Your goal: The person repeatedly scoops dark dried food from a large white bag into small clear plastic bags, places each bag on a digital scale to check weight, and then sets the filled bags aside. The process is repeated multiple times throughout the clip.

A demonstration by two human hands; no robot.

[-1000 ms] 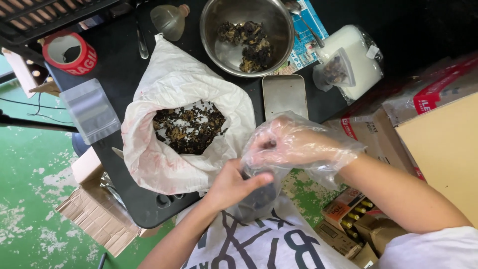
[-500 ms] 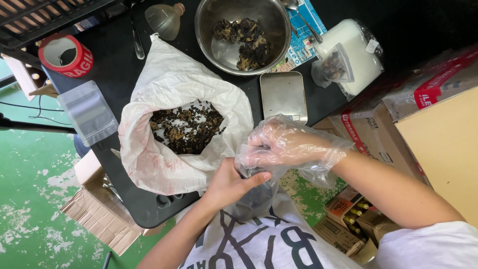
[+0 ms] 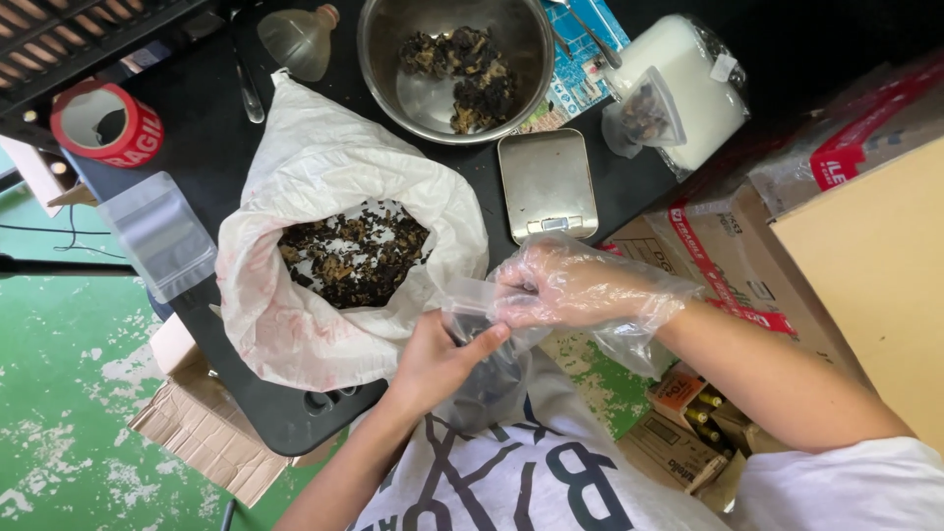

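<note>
Head view, the only one I've got: my left hand (image 3: 438,359) is wrapped around the lower part of a small clear pouch (image 3: 482,359), thumb pressed across its front, so that grip is closed on the pouch. My right hand (image 3: 570,285), in a loose plastic glove, is pinching the pouch's top edge between fingertips, also closed on it. The pouch sits just off the near edge of the black surface (image 3: 206,147), right below the big white sack (image 3: 334,226) of dark dried bits, almost touching the sack's rim.

How it handles, I'd say: thin soft film, light, floppy, and a bit slippery against the glove. It crumples rather than stands, so holding the body low and the mouth by its stiffer top strip looks like the sane way.

Past the sack, farther from me, are the steel bowl (image 3: 393,59) with more dark stuff and a small flat scale (image 3: 546,182) to the sack's right. Left of the sack lies an empty pouch (image 3: 157,236).
</note>
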